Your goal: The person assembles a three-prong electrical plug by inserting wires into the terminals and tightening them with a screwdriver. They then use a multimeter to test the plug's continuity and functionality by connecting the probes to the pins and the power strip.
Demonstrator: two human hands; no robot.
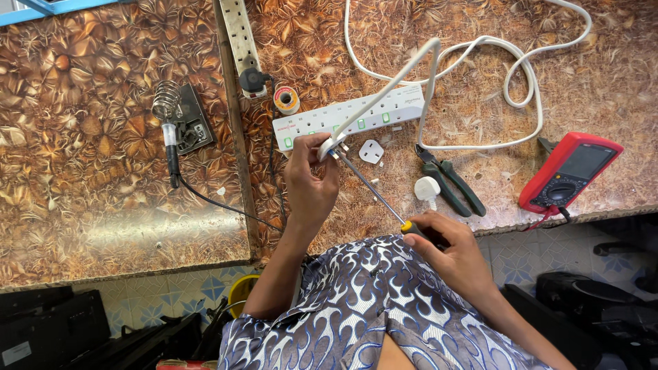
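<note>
Item: white plastic plug (332, 146), pinched in my left hand (310, 183) above the table's (103, 205) front edge. My right hand (449, 255) is closed round a screwdriver (373, 190), its thin steel shaft touching the plug. Nearby: white socket strip (349, 115), loose plug cover (371, 151), green-handled pliers (451, 179), red multimeter (570, 174).

On the surface (103, 205), a power strip (349, 115) lies at centre, its cable (521, 75) looped to the far right. Nearer than the strip, the left hand (310, 179) holds a plug (331, 146), met by a screwdriver (370, 186) from the right hand (449, 252). Pliers (452, 181) lie right of them, a multimeter (570, 173) further right. A soldering iron (171, 137) rests at left, a solder spool (286, 100) just beyond the strip.
</note>
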